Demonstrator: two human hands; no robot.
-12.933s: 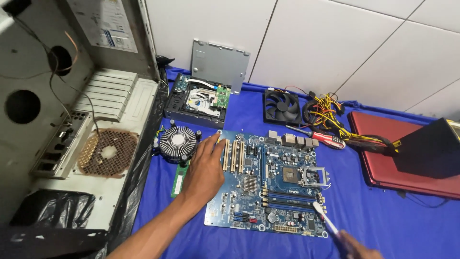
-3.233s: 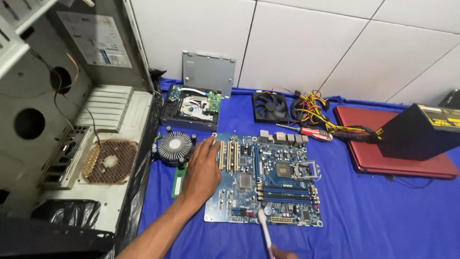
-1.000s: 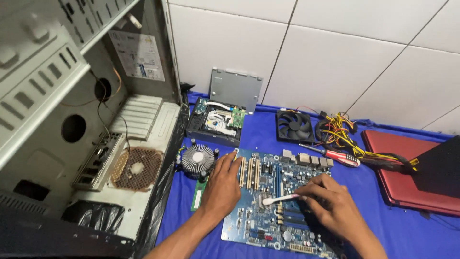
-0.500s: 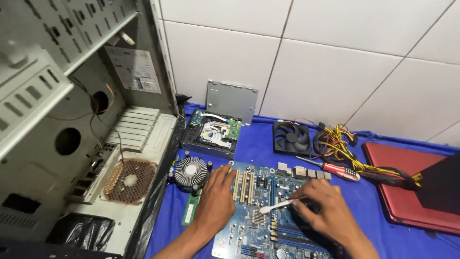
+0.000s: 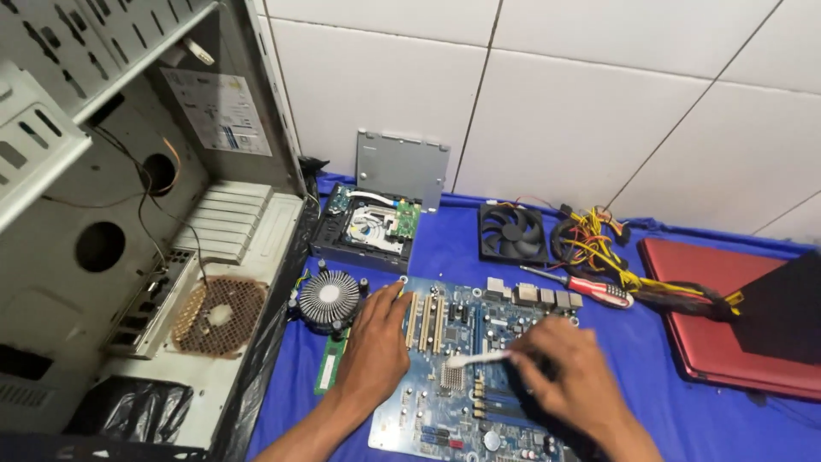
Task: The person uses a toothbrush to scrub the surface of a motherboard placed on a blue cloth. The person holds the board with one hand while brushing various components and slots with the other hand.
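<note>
I see through just one camera, worn on the head. It looks down and forward at the blue table [image 5: 684,402], close enough that the motherboard [image 5: 462,376] fills the bottom middle (both hands come in from the bottom edge). The white tiled wall [image 5: 556,103] fills the top, and the open computer case [image 5: 128,214] is on the left.

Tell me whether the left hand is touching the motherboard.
Touching. The head view shows the left hand resting flat on the blue motherboard's left edge, fingers on the board.

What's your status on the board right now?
Left hand flat on circuit board. Right hand holds white brush over board. Nothing in the way.
</note>
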